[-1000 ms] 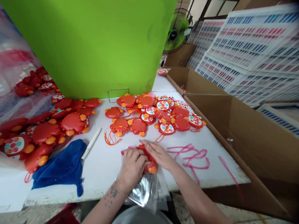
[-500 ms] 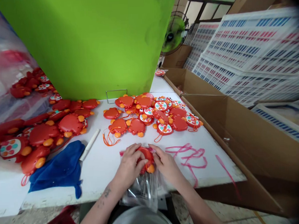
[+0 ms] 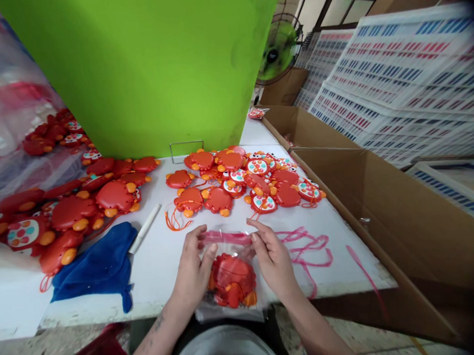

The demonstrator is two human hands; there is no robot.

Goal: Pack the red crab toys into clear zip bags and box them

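Plastic bag, clear, lies at the near edge of a white table, right in front of the person's body, with a red-and-orange crab-shaped toy inside. Its pink-edged mouth faces 12 o'clock and runs crosswise, and the bag's long axis runs from 12 to 6. The left hand pinches the mouth's left end between thumb and fingers, and the right hand pinches the right end the same way, so the two grips stand well apart with the mouth pulled taut between them. At 12 o'clock lies a heap of similar toys, at 10 o'clock a white pen, at 9 o'clock a blue cloth, and at 3 o'clock a pink scrawl, with a cardboard box beyond it.
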